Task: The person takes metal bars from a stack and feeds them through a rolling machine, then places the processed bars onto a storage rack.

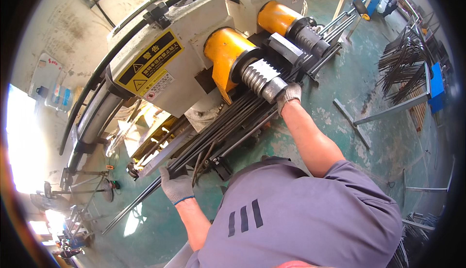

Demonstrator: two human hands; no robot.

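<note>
A bundle of long dark steel rods (213,134) runs slantwise along the front of a machine. My left hand (177,186), in a pale knitted glove, is closed round the rods near their left part; its fingertips are partly hidden. My right hand (291,94), in a similar glove, is at the outer end of a grooved steel roller (264,80), beside the rods. Its fingers are mostly hidden, so I cannot make out what they grip. An orange cylindrical housing (228,49) carries the roller on the machine's pale body (194,69).
A second orange housing (276,16) with another grooved roller is farther right. Yellow-and-black warning labels (150,58) mark the machine. A metal stand (357,125) and a rack of dark bent rods (405,57) stand right on the green floor (320,113). Someone works at the far right.
</note>
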